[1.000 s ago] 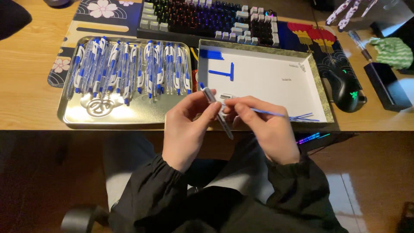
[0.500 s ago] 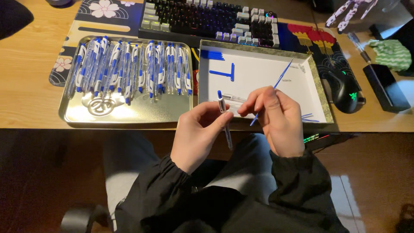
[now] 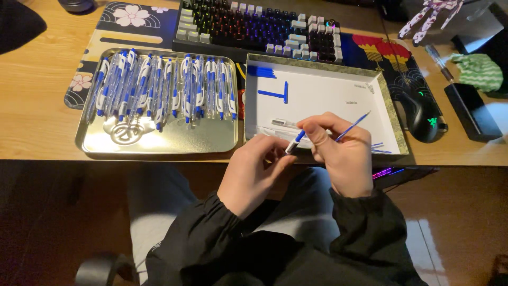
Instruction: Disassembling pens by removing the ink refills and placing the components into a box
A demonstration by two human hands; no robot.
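My left hand (image 3: pixel 254 175) grips a white and blue pen part (image 3: pixel 294 143) at the desk's front edge. My right hand (image 3: pixel 344 153) touches the same part with its fingertips and also holds a thin blue refill (image 3: pixel 353 125) that sticks out up and to the right. Both hands hover over the near rim of a white-lined tray (image 3: pixel 323 90), which holds a few loose blue pieces (image 3: pixel 275 94), a clear pen barrel (image 3: pixel 283 123) and blue refills at its right. To the left, a metal tray (image 3: pixel 159 140) holds several white and blue pens (image 3: pixel 159 85).
A backlit keyboard (image 3: pixel 254 26) lies behind the trays on a patterned desk mat (image 3: pixel 132 16). A black mouse (image 3: pixel 423 114) sits right of the white tray, with a black box (image 3: pixel 471 111) and green cloth (image 3: pixel 479 71) beyond. My lap and dark sleeves fill the foreground.
The refill has come free of the pen and now rests in my right hand, pointing up and to the right. Both hands moved slightly right and closed together on the pen part.
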